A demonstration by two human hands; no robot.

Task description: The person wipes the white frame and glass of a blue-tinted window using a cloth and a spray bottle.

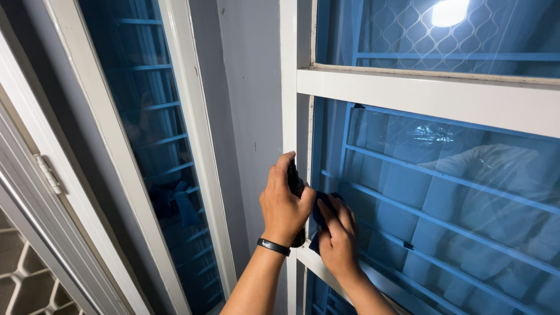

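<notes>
Against the white window frame (290, 116), left hand (284, 207) fingers wrapped tight round a dark spray bottle (295, 186), index on top. Right hand (337, 236), just right of frame, presses a dark blue cloth (322, 204) flat to the glass pane (455, 198). Wiping step, seemingly lower-left corner. Next calls for firm strokes outward from frame.

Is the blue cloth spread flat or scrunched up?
Scrunched up. The cloth is bunched under the right hand, pressed against the window glass.
</notes>
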